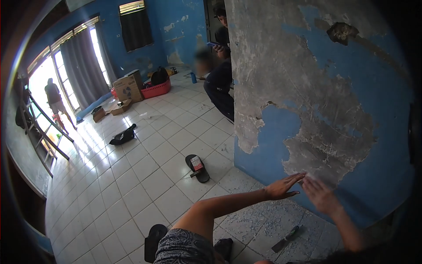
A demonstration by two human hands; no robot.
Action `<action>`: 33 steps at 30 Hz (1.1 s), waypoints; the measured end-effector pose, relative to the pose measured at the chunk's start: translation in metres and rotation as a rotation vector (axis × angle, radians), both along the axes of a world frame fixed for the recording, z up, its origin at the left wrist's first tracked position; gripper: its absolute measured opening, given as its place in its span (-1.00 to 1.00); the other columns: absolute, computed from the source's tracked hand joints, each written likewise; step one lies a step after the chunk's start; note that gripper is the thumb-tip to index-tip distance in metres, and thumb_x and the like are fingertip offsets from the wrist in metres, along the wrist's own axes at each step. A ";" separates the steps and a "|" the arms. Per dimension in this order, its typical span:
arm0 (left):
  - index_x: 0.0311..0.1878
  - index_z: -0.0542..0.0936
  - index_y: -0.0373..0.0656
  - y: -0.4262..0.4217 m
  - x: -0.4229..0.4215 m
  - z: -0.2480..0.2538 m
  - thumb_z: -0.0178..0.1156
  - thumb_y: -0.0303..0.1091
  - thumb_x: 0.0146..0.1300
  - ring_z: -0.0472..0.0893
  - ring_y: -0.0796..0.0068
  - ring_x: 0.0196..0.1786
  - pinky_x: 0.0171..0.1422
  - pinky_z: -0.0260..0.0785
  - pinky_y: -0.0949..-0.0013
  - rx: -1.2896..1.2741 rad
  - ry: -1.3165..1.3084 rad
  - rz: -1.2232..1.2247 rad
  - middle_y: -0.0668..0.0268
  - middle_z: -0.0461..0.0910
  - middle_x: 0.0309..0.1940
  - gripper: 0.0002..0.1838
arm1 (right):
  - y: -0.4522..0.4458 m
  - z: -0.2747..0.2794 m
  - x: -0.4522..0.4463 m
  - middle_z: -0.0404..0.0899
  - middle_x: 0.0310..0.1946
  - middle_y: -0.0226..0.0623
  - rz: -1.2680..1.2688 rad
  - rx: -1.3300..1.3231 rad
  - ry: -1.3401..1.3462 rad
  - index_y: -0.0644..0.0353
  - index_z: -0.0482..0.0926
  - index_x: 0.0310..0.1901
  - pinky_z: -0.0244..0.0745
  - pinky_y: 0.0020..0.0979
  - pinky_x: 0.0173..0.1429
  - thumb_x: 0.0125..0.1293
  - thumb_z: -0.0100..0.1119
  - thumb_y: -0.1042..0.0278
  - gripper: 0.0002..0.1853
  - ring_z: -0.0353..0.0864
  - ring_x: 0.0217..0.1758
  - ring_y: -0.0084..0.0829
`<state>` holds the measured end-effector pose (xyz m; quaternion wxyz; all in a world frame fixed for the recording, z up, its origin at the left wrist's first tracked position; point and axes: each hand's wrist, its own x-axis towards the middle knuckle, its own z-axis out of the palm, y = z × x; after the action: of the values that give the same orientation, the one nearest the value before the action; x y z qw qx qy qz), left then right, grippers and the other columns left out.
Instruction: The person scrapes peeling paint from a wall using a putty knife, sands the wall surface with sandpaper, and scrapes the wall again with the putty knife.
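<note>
In the head view, your left hand (281, 188) and right hand (320, 193) are up in front of the blue wall (272, 127), by the lower edge of its bare grey patch (323, 149). Both are unclenched and holding nothing, fingers extended. Their fingertips meet in the view, but you cannot tell whether they touch each other or the plaster; the right is a little blurred.

The putty knife (285, 239) lies flat on the tiled floor (132, 185) below your hands, probably put there to leave both free yet within reach. Paint flakes (257, 222) are scattered around it, right under the patch, which suggests that they come from that surface. Farther out, a red-and-white packet (196, 163) rests on a black sandal (203, 177), perhaps to keep it off the tiles.
</note>
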<state>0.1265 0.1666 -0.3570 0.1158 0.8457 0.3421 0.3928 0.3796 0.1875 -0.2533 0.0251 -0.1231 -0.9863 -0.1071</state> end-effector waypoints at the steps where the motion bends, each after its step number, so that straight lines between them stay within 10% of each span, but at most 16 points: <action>1: 0.60 -0.08 -0.09 0.006 -0.007 0.002 0.30 -0.20 0.34 0.20 0.05 0.57 0.60 0.21 0.03 0.091 0.051 -0.002 0.15 0.00 0.62 -0.06 | 0.007 0.017 0.003 0.17 0.55 -0.02 -0.022 0.036 -0.050 0.38 0.23 0.48 0.02 -0.07 0.67 0.43 -0.20 0.55 -0.43 0.08 0.64 -0.09; 10: 0.52 0.17 -0.11 0.050 -0.052 0.175 0.27 -0.18 0.36 0.51 0.11 0.29 0.34 0.45 -0.02 0.693 0.280 0.058 0.08 0.47 0.27 -0.25 | 0.087 0.110 0.044 -0.02 0.64 -0.27 -0.399 0.739 0.350 0.11 0.01 0.60 -0.08 -0.12 0.71 0.51 -0.25 0.47 -0.36 -0.05 0.69 -0.17; 17: 0.41 0.32 -0.22 0.059 -0.051 0.279 0.22 -0.46 0.30 0.55 0.13 0.18 0.30 0.37 0.13 0.986 -0.279 0.578 0.09 0.52 0.18 -0.39 | 0.102 0.034 0.024 -0.13 0.66 -0.28 -0.271 0.582 0.309 0.16 -0.08 0.61 -0.26 -0.12 0.74 0.46 -0.11 -0.19 -0.13 -0.18 0.72 -0.24; 21: 0.44 0.27 -0.22 0.078 -0.072 0.262 -0.06 -0.26 0.52 0.47 0.30 0.12 0.20 0.32 0.21 0.869 -0.930 0.847 0.18 0.51 0.08 -0.50 | 0.085 -0.036 0.048 -0.10 0.66 -0.32 -0.314 0.023 0.077 0.06 -0.07 0.62 -0.26 -0.09 0.73 0.43 -0.04 -0.17 -0.13 -0.15 0.71 -0.32; 28: 0.35 0.36 -0.26 0.074 -0.211 0.161 0.04 -0.39 0.40 0.50 0.05 0.10 0.28 0.29 0.07 0.851 -0.685 1.290 0.05 0.52 0.04 -0.53 | 0.099 0.035 0.097 -0.10 0.66 -0.28 -0.429 0.796 0.276 0.06 -0.07 0.62 -0.24 -0.03 0.72 0.55 -0.25 -0.16 -0.24 -0.16 0.71 -0.25; 33: 0.51 0.08 -0.21 0.035 -0.254 0.063 0.02 -0.23 0.41 0.63 -0.09 0.05 0.20 0.37 -0.02 0.205 -0.816 1.625 -0.08 0.64 -0.02 -0.33 | 0.095 0.071 0.043 -0.16 0.67 -0.28 -0.408 0.810 0.588 0.06 -0.12 0.63 -0.25 -0.01 0.73 0.54 -0.27 -0.19 -0.21 -0.20 0.72 -0.22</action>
<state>-0.1274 0.2012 -0.2940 -0.1600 0.1464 0.7279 0.6505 0.4227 0.2821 -0.1819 0.3242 -0.3173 -0.7736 -0.4425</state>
